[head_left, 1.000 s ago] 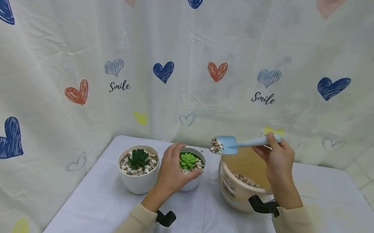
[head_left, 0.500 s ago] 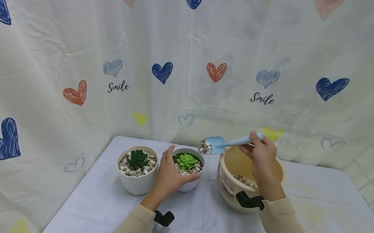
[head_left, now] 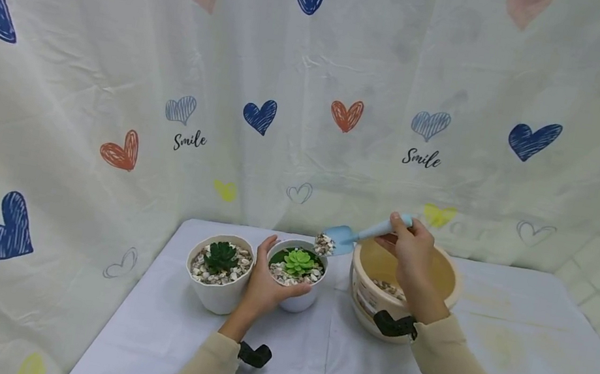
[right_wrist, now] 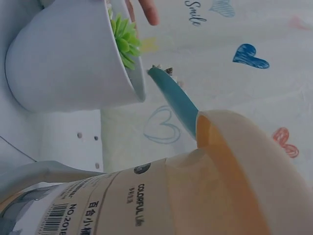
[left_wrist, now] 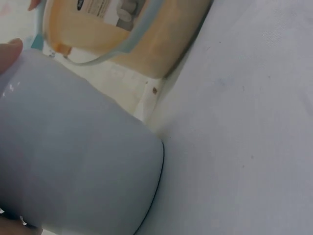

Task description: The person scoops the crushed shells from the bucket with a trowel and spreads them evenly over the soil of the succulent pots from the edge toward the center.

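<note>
My right hand (head_left: 413,252) holds a light blue hand trowel (head_left: 346,237) by its handle. Small pebbles (head_left: 324,245) fill the blade's tip, which hovers over the right rim of a white flowerpot (head_left: 297,304). Inside that pot, a light green succulent (head_left: 298,262) stands among pebbles. My left hand (head_left: 265,288) grips the pot from the left, its thumb across the near side. The left wrist view shows the pot's side (left_wrist: 88,142) close up. In the right wrist view the trowel blade (right_wrist: 177,100) reaches toward the rim; the bucket hides its handle.
A beige bucket (head_left: 368,294) with pebbles at its bottom stands right of the held pot, under my right hand. On the left, a second white flowerpot (head_left: 215,296) holds a dark green succulent (head_left: 221,256). A heart-print curtain (head_left: 311,50) hangs behind the table.
My right hand has brought the loaded trowel leftward and lower, from near the bucket to the held pot's rim. My left hand and that pot have shifted slightly left.
</note>
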Tool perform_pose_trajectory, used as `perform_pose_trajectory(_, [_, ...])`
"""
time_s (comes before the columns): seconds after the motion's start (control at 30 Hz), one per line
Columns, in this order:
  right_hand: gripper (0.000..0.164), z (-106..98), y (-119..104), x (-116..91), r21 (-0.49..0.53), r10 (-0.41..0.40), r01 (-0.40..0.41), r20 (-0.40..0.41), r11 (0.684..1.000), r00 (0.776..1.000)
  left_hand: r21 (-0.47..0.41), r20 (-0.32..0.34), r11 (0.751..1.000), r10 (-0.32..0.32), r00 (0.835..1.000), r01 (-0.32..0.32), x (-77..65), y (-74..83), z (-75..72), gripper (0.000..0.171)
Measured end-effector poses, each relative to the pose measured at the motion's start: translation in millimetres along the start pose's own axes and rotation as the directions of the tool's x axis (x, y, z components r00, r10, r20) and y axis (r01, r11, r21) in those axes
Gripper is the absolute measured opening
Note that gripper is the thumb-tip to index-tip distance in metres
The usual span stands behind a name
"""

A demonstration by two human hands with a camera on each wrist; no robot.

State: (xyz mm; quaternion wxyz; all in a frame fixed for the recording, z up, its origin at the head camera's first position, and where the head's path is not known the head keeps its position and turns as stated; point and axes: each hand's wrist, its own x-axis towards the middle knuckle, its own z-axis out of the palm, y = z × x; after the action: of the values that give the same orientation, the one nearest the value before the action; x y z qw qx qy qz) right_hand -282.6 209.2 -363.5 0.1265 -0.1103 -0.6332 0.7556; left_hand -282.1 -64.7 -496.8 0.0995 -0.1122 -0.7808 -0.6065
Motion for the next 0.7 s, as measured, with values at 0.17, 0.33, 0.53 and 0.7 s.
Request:
perform_pose_trajectory(0.17, [0.034,0,3,-1,-0.03,-0.021,0.021,0.0,0.999,1.0,-0.082,0.002,0.997,-0.011,1.0,0.012,-1.1,-4.3,0.7,0.123])
perform_pose_trajectory(0.33, [0.029,1,6,-1,-0.056,-0.048,0.048,0.016,0.997,0.999,-0.165,0.043,0.985,-0.046,0.998,0.053,-0.7,-12.3,0.1,0.117])
perform_pose_trajectory(0.53, [0.039,2,8,-1,-0.075,-0.072,0.074,0.026,0.994,0.997,-0.244,0.077,0.969,-0.021,0.997,0.039,1.0,-19.2,-0.3,0.114])
perform_pose_trajectory(0.7, [0.036,3,8,0,-0.093,-0.091,0.093,0.025,0.991,0.996,-0.252,0.093,0.967,-0.015,0.996,0.038,2.5,-20.2,-1.3,0.113])
